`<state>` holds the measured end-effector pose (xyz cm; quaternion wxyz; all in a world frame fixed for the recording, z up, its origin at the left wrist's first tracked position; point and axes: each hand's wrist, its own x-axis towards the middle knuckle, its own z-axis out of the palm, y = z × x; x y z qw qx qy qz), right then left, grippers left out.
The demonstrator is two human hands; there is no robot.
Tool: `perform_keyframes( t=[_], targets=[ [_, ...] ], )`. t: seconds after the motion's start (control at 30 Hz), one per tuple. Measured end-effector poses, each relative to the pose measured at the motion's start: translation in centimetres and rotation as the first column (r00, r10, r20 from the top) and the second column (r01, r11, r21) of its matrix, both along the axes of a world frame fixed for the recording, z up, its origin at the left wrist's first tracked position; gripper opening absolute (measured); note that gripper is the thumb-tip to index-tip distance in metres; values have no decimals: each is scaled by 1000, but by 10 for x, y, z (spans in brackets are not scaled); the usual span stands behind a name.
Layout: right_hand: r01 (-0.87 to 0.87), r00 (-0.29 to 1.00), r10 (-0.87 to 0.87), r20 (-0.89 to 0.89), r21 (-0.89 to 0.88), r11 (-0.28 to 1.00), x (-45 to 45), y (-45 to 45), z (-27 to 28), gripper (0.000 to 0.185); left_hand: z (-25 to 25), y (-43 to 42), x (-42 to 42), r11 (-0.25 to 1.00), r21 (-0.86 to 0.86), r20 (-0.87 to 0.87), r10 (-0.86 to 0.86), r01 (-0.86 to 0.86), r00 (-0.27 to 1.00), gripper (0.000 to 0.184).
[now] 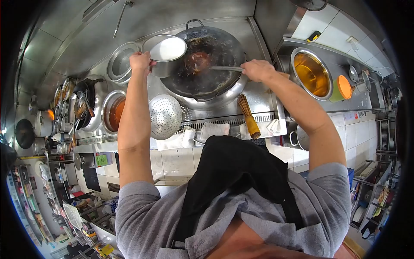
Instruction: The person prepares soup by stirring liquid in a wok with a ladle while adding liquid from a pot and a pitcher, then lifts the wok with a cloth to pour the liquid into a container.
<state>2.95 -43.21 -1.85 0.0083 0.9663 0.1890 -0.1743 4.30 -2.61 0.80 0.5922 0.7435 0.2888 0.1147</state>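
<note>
My left hand (141, 61) is closed on the rim of a metal pot (165, 68), tilted over the left side of a large dark wok (220, 86). White contents (169, 48) show inside the pot; I cannot tell what they are. My right hand (258, 70) grips the end of a ladle (226, 68) reaching into the wok from the right. Reddish-brown sauce (199, 60) lies around the ladle's bowl, which is partly hidden. Dark, wet residue coats the wok, and faint steam hangs over it.
Left of the wok are a round strainer (122, 60), a pot of red sauce (108, 111) and a perforated skimmer (165, 116). A bamboo brush (249, 117) and folded cloths (212, 131) lie along the front edge. A bowl of yellow oil (326, 82) stands right.
</note>
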Motion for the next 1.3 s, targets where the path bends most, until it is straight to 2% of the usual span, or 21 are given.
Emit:
perform_keyframes(
  t=[0.03,0.17,0.27,0.4,0.53,0.67,0.7,0.77,0.9,1.0,1.07,1.1,1.17,1.3],
  targets=[
    [6,998,-9,-58,-39,999,4,-4,8,33,0,1,-1,1000,-21,16,3,-3,1000,12],
    [7,1000,-10,-29,-98,995,12,-9,34,32,-2,4,0,1000,-20,13,-5,5,1000,12],
    [43,999,-45,-13,-102,994,11,6,6,31,-4,2,2,1000,-23,24,-7,8,1000,12],
    [9,1000,-9,-5,22,1000,-2,5,-9,32,0,-2,-1,1000,-14,10,20,-20,1000,11],
    [4,999,-6,-51,-49,999,7,-9,26,31,0,1,-1,1000,-3,14,15,-15,1000,10],
    [56,997,-64,-51,-141,988,5,10,17,32,4,-6,-2,999,30,28,-24,23,999,11],
    [58,997,-65,-50,-141,988,3,10,5,32,3,-5,-1,999,30,29,-26,25,999,11],
    [15,1000,-15,-27,-13,1000,-2,8,-16,33,-2,-2,3,999,-22,48,-28,29,998,11],
    [-16,999,16,-38,-13,1000,-1,-11,16,34,6,-6,-4,1000,1,16,-22,22,1000,11],
    [-29,999,27,-29,-67,997,12,-10,26,34,8,-7,-4,1000,9,22,-29,29,999,11],
    [86,996,-91,-26,-154,984,8,8,20,33,5,-8,-3,999,7,48,-35,35,998,11],
    [89,995,-93,-24,-155,984,6,8,8,33,4,-9,-2,999,6,50,-37,37,998,11],
    [17,1000,-17,-13,-28,999,2,9,-17,33,2,-8,-2,1000,4,15,-23,23,1000,11],
    [-10,1000,10,-28,-22,1000,3,-10,22,33,1,-4,-6,1000,-5,22,-29,30,999,11]
  ],
)
